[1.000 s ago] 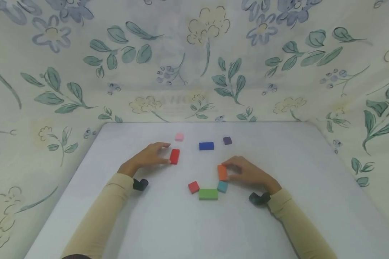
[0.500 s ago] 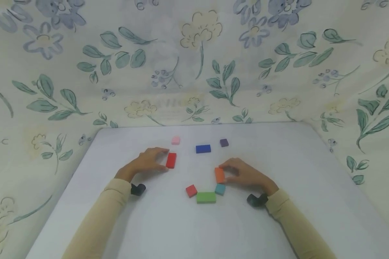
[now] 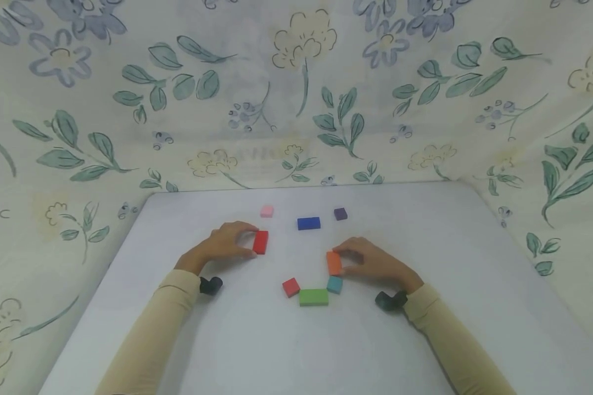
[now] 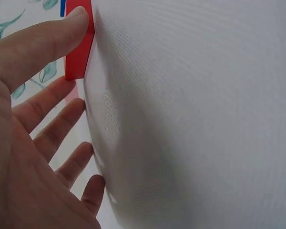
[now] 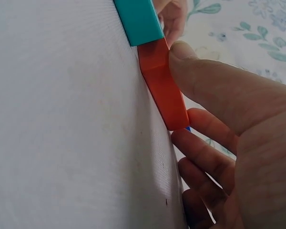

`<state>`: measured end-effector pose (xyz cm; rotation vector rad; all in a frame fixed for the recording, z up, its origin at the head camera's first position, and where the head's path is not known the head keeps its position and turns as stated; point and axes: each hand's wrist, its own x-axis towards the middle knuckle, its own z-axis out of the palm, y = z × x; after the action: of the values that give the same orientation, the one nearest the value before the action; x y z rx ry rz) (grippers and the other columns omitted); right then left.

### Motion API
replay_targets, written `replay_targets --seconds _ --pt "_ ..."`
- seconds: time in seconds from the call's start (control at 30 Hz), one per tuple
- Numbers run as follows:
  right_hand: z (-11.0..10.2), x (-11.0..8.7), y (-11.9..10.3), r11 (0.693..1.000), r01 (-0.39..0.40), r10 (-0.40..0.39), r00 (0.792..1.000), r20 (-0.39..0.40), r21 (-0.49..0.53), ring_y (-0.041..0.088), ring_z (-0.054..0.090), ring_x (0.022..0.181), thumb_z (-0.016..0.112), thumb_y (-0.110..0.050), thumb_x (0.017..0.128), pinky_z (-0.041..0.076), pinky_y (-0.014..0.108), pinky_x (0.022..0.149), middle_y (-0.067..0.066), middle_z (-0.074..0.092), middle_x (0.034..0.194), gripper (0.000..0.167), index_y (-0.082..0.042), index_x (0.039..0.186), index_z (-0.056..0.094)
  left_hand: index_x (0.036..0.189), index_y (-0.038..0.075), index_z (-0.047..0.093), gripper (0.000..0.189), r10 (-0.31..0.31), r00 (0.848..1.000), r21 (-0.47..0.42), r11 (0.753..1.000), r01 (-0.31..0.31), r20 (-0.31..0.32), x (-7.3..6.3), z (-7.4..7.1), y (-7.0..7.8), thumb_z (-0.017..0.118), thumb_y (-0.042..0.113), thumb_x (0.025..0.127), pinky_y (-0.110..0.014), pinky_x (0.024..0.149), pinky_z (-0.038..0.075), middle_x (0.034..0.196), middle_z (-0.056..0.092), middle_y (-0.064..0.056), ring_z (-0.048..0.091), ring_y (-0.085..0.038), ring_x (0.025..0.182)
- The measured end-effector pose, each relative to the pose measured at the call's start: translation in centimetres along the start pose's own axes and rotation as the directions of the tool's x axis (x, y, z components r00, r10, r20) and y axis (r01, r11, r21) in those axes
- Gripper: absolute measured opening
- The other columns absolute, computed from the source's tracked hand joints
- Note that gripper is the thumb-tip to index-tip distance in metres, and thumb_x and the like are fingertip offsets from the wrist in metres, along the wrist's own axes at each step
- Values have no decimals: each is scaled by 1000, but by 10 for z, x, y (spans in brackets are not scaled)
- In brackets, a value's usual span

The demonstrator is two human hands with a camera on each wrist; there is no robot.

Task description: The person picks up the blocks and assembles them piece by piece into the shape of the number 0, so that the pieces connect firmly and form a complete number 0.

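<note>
We pinch the red block with our left hand. Our right hand pinches the orange block, snug at the teal block's 12 o'clock.

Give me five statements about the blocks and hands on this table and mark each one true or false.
1. The left hand pinches the red rectangular block. True.
2. The right hand holds the green block. False: it pinches the orange block; the green block lies untouched.
3. The teal block sits just next to the orange block's near end. True.
4. The blue block is stacked on the purple block. False: they lie apart on the table.
5. The pink block lies beyond the red rectangular block. True.
</note>
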<state>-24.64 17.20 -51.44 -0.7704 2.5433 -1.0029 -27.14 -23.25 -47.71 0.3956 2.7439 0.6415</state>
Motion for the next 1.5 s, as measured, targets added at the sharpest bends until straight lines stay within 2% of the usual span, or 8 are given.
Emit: replay_targets --seconds 0.2,0.47,0.77,1.1,1.27,1.5 --pt "0 1 -1 1000 -4 4 1000 -10 11 17 45 136 76 -47 84 36 49 117 -15 58 133 51 -35 132 61 142 17 52 67 -14 1000 -26 1000 13 -20 -2 -1 1 76 38 83 -74 114 15 152 45 -14 29 -39 146" --pt "0 3 0 1000 6 -5 1000 -7 28 14 45 134 76 -46 85 37 48 116 -18 58 131 49 -39 131 60 138 11 54 67 -14 998 -80 997 9 -62 -4 1 -1 77 39 82 -69 115 19 144 53 -14 37 -37 142" --pt "1 4 3 1000 26 -26 1000 -7 1 14 45 133 76 -47 85 37 47 116 -18 58 131 49 -38 131 60 136 11 55 67 3 997 -116 993 -12 -73 -8 5 1 79 42 81 -60 116 31 140 55 -12 41 -34 139" --pt "1 4 5 1000 20 -20 1000 -4 1 15 45 135 76 -45 85 35 47 117 -16 58 133 51 -36 132 60 133 14 57 64 57 996 -157 985 -68 -72 -12 12 13 80 42 80 -57 112 39 136 58 -8 46 -30 134" --pt "0 3 5 999 36 -36 999 -4 -5 17 45 135 76 -45 86 35 48 117 -14 58 134 52 -33 134 60 132 16 57 64 59 997 -158 985 -67 -57 -9 20 20 80 43 79 -57 110 41 135 58 -6 46 -29 135" --pt "1 2 6 999 50 -50 999 -2 -5 18 46 135 75 -46 86 36 49 116 -11 58 136 54 -30 135 60 133 17 57 66 86 995 -154 984 -91 -40 -13 25 34 81 45 79 -55 105 46 134 58 -4 48 -27 131"
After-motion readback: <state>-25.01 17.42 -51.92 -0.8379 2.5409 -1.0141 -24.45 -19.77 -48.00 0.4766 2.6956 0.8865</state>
